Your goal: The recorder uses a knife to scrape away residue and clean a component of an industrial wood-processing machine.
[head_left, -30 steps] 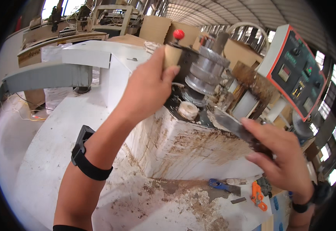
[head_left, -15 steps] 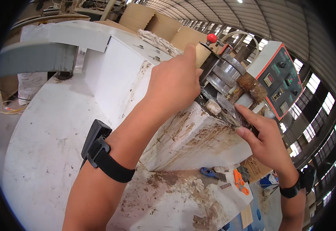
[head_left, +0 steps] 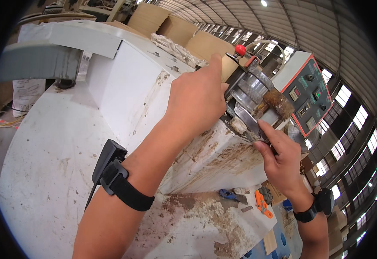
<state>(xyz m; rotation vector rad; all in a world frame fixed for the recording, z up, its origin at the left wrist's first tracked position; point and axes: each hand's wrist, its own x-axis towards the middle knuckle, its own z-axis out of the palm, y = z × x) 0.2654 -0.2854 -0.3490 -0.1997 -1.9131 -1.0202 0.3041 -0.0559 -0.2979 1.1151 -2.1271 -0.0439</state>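
Left hand [head_left: 197, 101] fingers curled over metal roller head [head_left: 251, 93], thumb up by red knob [head_left: 240, 49]. Right hand [head_left: 279, 155] pinches flat blade [head_left: 246, 123] under roller, index extended along it, atop white machine [head_left: 123, 86].

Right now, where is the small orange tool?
In the head view, the small orange tool lies low on the right, on the dusty white machine surface, just under the right hand, beside a blue tool.
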